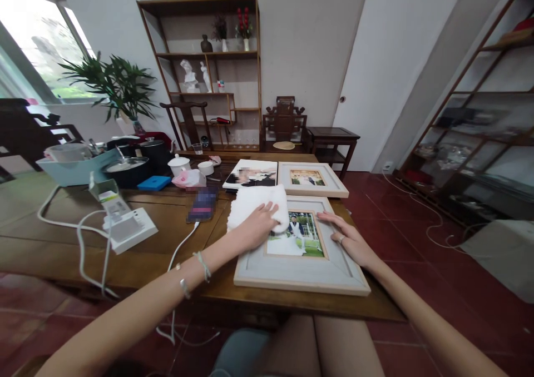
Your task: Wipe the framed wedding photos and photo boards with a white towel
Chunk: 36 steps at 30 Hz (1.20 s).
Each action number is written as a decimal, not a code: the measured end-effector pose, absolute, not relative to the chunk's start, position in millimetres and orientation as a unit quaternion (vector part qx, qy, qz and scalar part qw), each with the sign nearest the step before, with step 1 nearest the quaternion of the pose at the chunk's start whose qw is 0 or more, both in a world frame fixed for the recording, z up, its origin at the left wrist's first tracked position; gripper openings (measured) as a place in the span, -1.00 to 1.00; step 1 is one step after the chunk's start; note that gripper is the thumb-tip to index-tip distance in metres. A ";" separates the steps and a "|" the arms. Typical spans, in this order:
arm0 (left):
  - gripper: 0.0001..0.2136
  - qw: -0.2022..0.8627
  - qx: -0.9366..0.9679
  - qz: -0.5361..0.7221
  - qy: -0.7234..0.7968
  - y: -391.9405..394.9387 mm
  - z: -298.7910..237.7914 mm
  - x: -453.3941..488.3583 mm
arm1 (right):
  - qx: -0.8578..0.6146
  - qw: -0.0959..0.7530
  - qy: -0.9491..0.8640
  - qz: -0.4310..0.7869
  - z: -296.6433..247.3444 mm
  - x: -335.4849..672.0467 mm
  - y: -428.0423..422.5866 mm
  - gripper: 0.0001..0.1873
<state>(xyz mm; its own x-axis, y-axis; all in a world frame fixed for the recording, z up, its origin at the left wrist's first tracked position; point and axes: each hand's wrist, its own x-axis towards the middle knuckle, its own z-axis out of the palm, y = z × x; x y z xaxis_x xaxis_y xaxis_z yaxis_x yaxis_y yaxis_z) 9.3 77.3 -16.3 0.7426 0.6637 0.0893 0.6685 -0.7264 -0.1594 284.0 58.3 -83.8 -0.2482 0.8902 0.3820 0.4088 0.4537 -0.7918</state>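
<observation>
A white framed photo (250, 279) with a light wood edge lies flat on the table in front of me. Its small picture (296, 235) shows a couple outdoors. On the frame's upper left part rests a folded white towel (246, 202), hanging past the frame's edge. My left hand (262, 225) presses flat on the towel, fingers spread. At the right side of the same frame, my right hand (349, 242) lies with its fingers stretched out over the border, holding nothing.
Behind lie a second framed photo (335, 186) and a portrait print (250, 174). Left on the wooden table (167, 260) are a phone (202, 203) with a charging cable, a power strip (132, 231), a blue box (154, 183), a tissue pack (189, 178) and a pot (125, 171).
</observation>
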 end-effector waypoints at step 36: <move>-0.71 0.006 -0.966 0.025 -0.259 -44.2 -6.7 29.4 | -0.438 0.422 -0.749 0.264 -92.2 287.0 61.1 -0.37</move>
